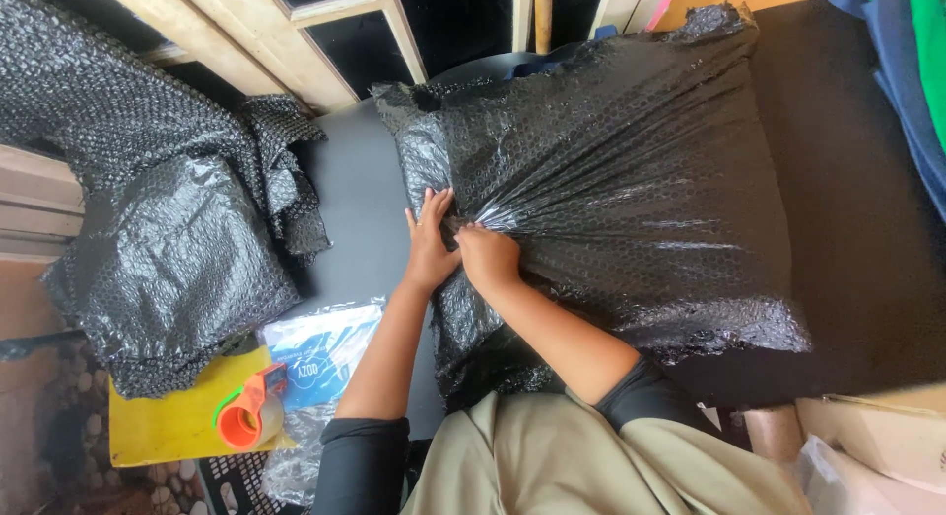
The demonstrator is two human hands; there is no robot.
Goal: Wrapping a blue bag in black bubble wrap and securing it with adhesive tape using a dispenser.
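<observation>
- A big bundle wrapped in black bubble wrap (pixel 631 190) lies on a dark grey table (pixel 360 200), covering most of its middle and reaching toward the far edge.
- The left hand (pixel 429 244) lies flat on the bundle's left side, fingers stretched and close together, pressing rather than gripping.
- The right hand (pixel 488 254) sits just beside it, touching it, fingers curled and pinching the wrap where the film gathers into tight folds.
- Off the table's left edge, a loose heap of black bubble wrap (pixel 168 239) is piled.
- Near it, an orange tape dispenser (pixel 251 412) rests on a yellow board (pixel 163 426), beside a clear plastic bag (pixel 325 352).
</observation>
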